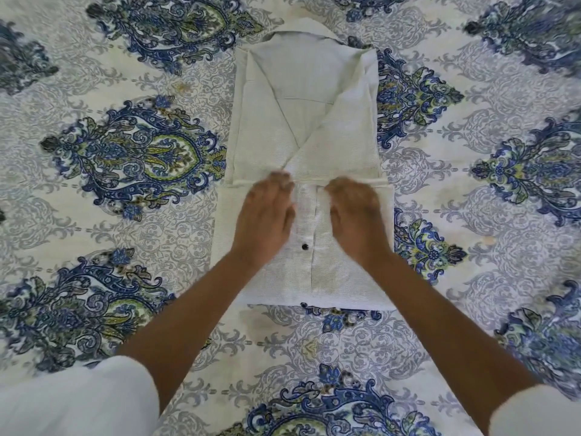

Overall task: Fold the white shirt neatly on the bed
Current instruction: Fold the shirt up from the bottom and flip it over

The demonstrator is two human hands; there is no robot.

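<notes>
Midway, we double white woven button-front shirt (306,136) at frame centre; left hand (267,215), right hand (356,215) pinch raised edge, fingers curled; next, press crease flat.

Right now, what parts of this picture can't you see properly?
Head view only.
Fingertips of the left hand and right hand: motion-blurred, so gripping or just pressing is unclear.
The white shirt beneath the hands and forearms: covered by them.
The bed: edges cut off by the frame.

White, seemingly short sleeves (78,401); bare forearms (188,309)
</notes>
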